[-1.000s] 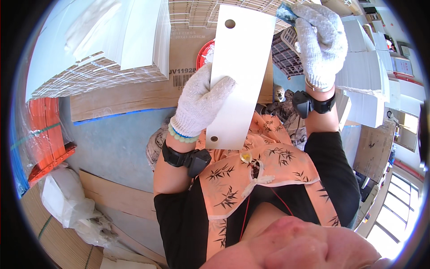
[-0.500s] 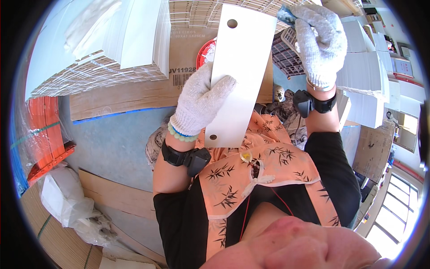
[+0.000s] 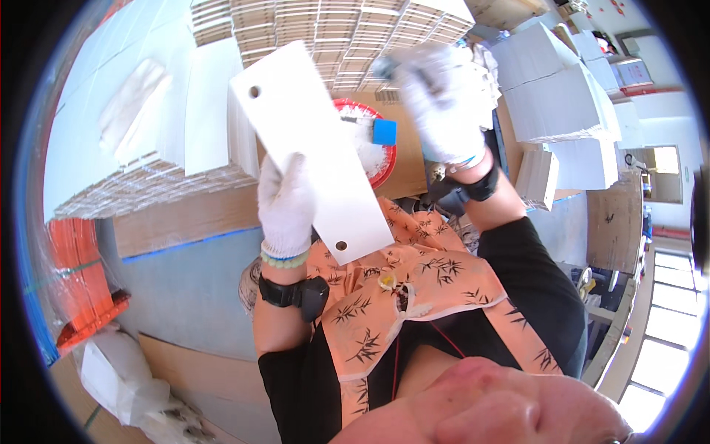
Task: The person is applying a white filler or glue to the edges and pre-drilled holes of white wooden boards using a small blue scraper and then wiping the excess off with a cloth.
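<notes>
My left hand [image 3: 286, 203], in a white knit glove, grips a long white board [image 3: 314, 144] by its left edge. The board is tilted, its top leaning left, with a round hole near each end. My right hand [image 3: 442, 103], gloved and smeared by motion, is raised to the right of the board and apart from it. At its fingertips is a small blue-grey piece [image 3: 384, 68], too blurred to name. Between the hands, partly behind the board, stands a round red-rimmed container [image 3: 390, 166] with white matter inside and a flat blue square [image 3: 384, 132] at its edge.
Stacks of white boards [image 3: 214, 111] stand at the left, with a crumpled white cloth [image 3: 134, 103] on top. More board stacks [image 3: 558, 92] rise at the right. Slatted layers [image 3: 333, 37] lie at the back. Orange wrapped material [image 3: 78, 259] and plastic sheeting [image 3: 122, 377] are at the lower left.
The board has moved left and swung from leaning right to leaning left. My right hand has moved left and down with the blue-grey piece. More of the red-rimmed container now shows.
</notes>
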{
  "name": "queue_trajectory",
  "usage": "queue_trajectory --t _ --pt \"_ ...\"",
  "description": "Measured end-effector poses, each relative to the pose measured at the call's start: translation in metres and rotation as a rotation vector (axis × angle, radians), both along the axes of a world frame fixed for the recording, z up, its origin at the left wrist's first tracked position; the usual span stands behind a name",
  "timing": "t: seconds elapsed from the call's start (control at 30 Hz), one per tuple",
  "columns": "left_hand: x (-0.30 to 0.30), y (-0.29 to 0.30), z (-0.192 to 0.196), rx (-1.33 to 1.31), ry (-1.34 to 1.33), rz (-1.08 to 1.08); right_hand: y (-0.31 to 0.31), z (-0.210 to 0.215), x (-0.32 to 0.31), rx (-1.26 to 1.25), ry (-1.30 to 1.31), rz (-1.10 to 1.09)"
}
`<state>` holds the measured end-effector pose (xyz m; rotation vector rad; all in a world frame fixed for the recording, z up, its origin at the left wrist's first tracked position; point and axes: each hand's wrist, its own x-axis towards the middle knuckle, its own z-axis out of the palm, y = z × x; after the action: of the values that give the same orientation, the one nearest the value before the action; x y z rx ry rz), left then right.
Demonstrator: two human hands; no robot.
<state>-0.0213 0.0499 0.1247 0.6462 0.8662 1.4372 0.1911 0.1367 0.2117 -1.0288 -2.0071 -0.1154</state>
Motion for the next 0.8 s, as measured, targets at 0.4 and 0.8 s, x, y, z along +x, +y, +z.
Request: queue_trajectory --t 0.4,0.8 --pt "-0.002 -0.001 -0.021 0.073 -0.197 0.066 -0.017 -0.018 -0.056 -0.128 -0.216 0.096" --pt "-0.024 0.013 -0.028 0.221 -0.363 0.289 -0.048 -0.001 -0.004 0.000 -0.385 0.185"
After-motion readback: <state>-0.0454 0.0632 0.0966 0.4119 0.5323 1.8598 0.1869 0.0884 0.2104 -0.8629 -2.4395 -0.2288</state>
